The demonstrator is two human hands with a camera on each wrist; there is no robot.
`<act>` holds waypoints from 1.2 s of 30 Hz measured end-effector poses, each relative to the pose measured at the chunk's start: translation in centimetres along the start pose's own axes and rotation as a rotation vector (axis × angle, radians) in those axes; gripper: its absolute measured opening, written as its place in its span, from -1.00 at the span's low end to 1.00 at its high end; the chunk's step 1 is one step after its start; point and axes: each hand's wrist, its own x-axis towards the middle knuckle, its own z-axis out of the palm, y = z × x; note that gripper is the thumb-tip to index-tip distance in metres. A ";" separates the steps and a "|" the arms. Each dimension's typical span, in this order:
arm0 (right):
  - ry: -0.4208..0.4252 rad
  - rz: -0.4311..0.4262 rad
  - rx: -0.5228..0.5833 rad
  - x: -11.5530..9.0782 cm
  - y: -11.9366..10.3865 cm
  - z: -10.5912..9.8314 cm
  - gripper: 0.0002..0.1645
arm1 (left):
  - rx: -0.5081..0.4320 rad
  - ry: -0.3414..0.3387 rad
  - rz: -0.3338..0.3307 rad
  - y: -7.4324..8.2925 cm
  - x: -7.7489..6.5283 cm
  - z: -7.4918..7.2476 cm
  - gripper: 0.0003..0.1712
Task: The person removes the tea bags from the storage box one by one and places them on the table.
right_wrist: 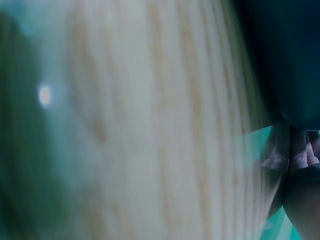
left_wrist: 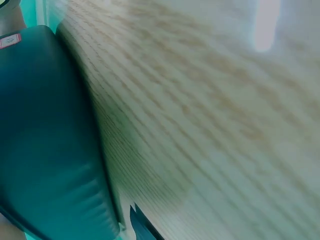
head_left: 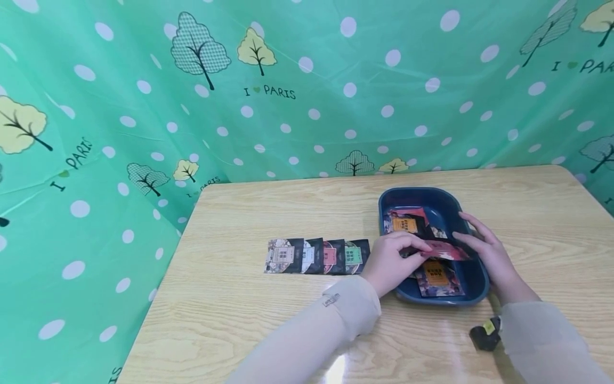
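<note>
A dark blue plastic basin [head_left: 434,195] holds several small printed packets, with an orange-labelled packet [head_left: 438,274] at its near end and another orange-labelled packet [head_left: 403,223] towards the far end. Over these, my left hand [head_left: 395,261] pinches a red packet [head_left: 448,250] between thumb and fingertips. My right hand [head_left: 494,258] grips the basin's right rim, thumb over the inside and fingers along the outer wall. Left of the basin lie overlapping packets in a row: a grey-labelled [head_left: 283,256], a pale blue-labelled [head_left: 309,256], a red-labelled [head_left: 331,257] and a green-labelled packet [head_left: 354,256].
The wood-grain table [head_left: 230,325] carries everything. A small black object with a yellow patch [head_left: 486,333] lies beside my right sleeve. Behind the table hangs a green curtain [head_left: 312,138] with trees and white dots. The basin's outer wall [left_wrist: 50,135] fills the left wrist view's left side.
</note>
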 end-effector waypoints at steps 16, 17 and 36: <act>-0.021 0.003 0.001 0.1 0.0 -0.2 -0.23 | 0.113 0.100 0.289 -0.5 -1.3 -2.1 -0.80; -0.022 0.003 -0.003 0.1 0.0 -0.2 -0.23 | 0.106 0.101 0.283 -0.5 -1.3 -2.3 -0.81; -0.009 0.011 -0.010 0.1 0.1 -0.1 -0.22 | -0.002 0.194 0.226 -1.3 -3.3 -6.8 -0.74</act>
